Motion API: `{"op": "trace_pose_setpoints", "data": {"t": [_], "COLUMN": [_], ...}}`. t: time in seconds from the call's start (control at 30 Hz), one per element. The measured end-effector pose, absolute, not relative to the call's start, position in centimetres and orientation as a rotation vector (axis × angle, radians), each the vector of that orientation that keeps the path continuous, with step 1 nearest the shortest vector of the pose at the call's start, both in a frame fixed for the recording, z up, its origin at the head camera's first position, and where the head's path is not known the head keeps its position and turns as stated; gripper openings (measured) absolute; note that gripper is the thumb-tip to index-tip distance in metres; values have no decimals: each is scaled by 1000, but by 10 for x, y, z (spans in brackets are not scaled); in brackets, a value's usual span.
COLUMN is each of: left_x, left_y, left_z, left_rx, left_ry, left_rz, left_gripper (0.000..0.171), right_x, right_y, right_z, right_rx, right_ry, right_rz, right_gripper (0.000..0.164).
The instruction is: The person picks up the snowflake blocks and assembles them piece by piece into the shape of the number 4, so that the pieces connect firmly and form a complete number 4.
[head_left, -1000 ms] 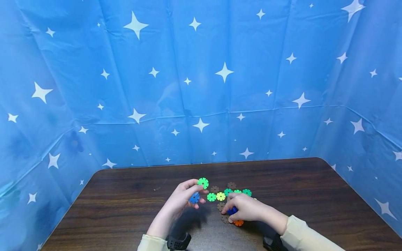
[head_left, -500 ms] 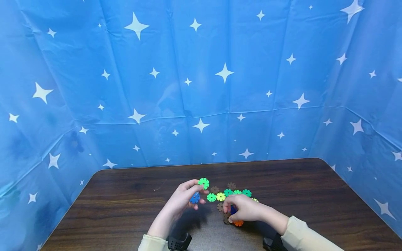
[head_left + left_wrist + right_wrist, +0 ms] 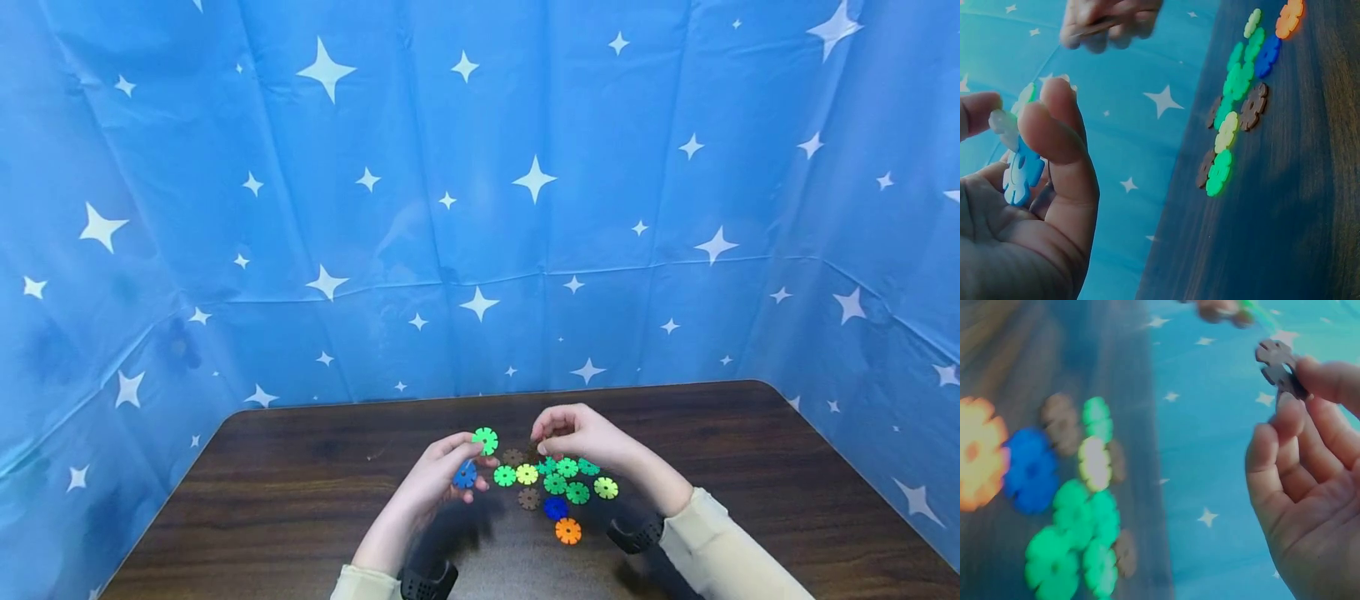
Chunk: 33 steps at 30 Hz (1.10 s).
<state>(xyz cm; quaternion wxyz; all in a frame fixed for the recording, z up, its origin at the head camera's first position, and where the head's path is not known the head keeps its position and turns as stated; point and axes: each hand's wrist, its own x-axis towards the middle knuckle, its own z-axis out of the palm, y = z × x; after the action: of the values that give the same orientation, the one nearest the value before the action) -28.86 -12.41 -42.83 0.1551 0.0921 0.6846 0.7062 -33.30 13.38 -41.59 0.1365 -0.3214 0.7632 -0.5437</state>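
My left hand (image 3: 431, 475) is raised over the table and pinches a small joined build of notched plastic discs. A light green disc (image 3: 485, 441) tops the build and a blue disc (image 3: 464, 475) sits below it; a whitish piece (image 3: 1004, 128) shows between them in the left wrist view. Thumb and fingertips of my right hand (image 3: 585, 435) grip a brown notched disc (image 3: 1275, 359), held up off the table and to the right of the build. That brown disc appears nearly edge-on in the left wrist view.
Loose discs lie grouped on the dark wood table (image 3: 300, 483): several greens (image 3: 577, 493), yellow ones (image 3: 527, 474), browns (image 3: 529, 498), a dark blue one (image 3: 556, 507) and an orange one (image 3: 568, 531) nearest me. A blue star-patterned curtain (image 3: 480, 208) hangs behind the table.
My right hand has picked a brown disc from beside the dark blue and orange ones and lifted it up and away from me. My left hand has stayed nearly still with its build.
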Motion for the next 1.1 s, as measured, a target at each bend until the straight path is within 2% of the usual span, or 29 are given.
{"op": "trace_pose_setpoints", "data": {"t": [0.2,0.53,0.67,0.97,1.1], "left_x": [-288,-287,-287,-287,-286], "left_y": [-125,-124,-124,-124,-124], "left_z": [-429,-428,-428,-426,-425], "left_rx": [276,309,308,284,278], "left_ry": [1949,1918,1909,1879,1872], "left_rz": [2007,2037,2046,2045,2043], "left_gripper": [37,35,38,44,44], "right_x": [-340,-331,-328,-324,-323], "right_y": [120,87,81,75,74], "right_z": [-410,-415,-417,-424,-426], "right_rx": [-713,-582,-579,-508,-513], "right_ry": [2140,1765,1760,1788,1789], "right_rz": [-1883,-2300,-2322,-2319,-2314], "right_gripper": [30,21,19,30,24]}}
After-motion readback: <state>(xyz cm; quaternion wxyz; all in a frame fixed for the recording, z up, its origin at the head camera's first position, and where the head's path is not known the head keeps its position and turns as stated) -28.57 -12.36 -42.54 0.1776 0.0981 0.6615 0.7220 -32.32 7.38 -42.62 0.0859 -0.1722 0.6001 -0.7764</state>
